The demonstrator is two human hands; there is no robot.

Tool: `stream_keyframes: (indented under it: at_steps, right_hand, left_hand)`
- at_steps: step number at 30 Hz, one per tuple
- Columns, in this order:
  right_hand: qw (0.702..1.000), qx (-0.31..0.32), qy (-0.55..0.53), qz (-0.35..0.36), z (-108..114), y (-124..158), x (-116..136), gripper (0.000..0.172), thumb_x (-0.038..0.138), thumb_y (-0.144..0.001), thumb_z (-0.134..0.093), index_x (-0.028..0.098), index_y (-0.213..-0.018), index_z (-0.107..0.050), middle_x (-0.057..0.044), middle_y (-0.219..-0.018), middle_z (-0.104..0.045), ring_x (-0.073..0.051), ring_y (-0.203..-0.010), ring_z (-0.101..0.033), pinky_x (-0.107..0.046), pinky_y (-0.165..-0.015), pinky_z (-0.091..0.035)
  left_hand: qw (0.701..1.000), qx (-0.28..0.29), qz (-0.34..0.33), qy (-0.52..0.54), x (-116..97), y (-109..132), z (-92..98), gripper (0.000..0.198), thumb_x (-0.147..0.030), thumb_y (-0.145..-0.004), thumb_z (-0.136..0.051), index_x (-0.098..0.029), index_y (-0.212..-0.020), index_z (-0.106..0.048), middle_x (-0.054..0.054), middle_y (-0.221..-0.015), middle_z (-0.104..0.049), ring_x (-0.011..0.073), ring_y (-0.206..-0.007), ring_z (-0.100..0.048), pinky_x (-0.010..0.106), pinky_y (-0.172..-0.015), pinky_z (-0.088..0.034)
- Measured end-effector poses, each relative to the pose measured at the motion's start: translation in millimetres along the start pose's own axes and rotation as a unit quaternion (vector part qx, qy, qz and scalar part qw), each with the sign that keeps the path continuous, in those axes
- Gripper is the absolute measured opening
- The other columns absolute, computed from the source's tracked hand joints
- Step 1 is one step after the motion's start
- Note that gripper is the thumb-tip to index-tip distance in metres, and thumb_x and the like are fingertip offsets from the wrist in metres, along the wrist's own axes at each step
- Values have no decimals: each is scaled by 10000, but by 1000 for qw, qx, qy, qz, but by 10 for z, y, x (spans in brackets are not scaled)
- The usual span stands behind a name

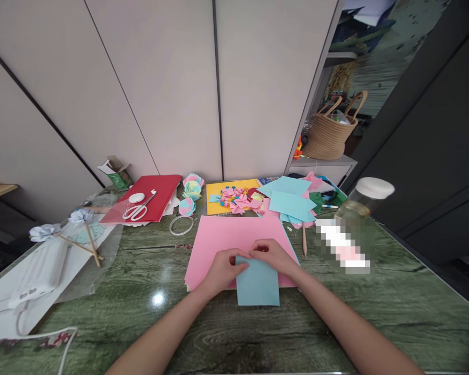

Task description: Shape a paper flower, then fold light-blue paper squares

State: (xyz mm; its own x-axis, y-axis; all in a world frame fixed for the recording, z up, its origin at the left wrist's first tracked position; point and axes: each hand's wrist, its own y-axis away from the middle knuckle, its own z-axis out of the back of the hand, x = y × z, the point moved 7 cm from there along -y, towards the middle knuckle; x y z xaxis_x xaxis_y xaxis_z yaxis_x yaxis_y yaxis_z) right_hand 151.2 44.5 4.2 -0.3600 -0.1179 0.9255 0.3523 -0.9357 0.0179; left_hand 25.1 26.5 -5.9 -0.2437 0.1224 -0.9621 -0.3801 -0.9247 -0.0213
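Both my hands pinch the top edge of a light blue sheet of paper (258, 284). My left hand (225, 266) grips its upper left corner, thumb in front. With bent fingers, my right hand (272, 254) holds the top edge close to the left fingertips. Behind and below the sheet lies a stack of pink paper (230, 234), which the blue sheet partly covers. Whether the top edge is folded is hidden by my fingers.
Beyond the stack are loose blue sheets (291, 205), small folded pink pieces (240, 203) on a yellow sheet (214, 203), and paper balls (193, 187). Scissors (138, 208) lie on a red folder (156, 182) at left. A lidded jar (355, 203) stands right, near a wooden stick (304, 240).
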Motion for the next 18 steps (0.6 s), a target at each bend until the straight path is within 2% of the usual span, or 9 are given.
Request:
stream_keyframes:
  at_steps: [5,11,18]
  right_hand:
    - [999,-11,-37,-11,23,1,0,83,207,-652,-525,156,-626,-585,6,-635,-560,-120,-621,-487,-221,-557,-354]
    - [998,-26,-59,-19,141,-20,-37,113,214,-632,-524,160,-540,-487,50,-532,-419,-88,-535,-381,-213,-504,-276]
    - [996,-32,-80,-25,353,-33,-86,123,217,-626,-501,169,-521,-456,46,-522,-426,-95,-539,-393,-225,-533,-302]
  left_hand:
    - [999,-13,26,24,58,-10,9,255,-230,-664,-609,-158,-901,-673,39,-760,-636,127,-612,-481,223,-536,-345]
    - [997,-60,32,47,42,-52,159,303,-240,-646,-633,-160,-937,-669,40,-817,-642,112,-610,-453,218,-541,-348]
    - [994,-100,33,36,24,-86,327,351,-272,-641,-645,-151,-969,-662,37,-808,-637,99,-585,-424,209,-522,-316]
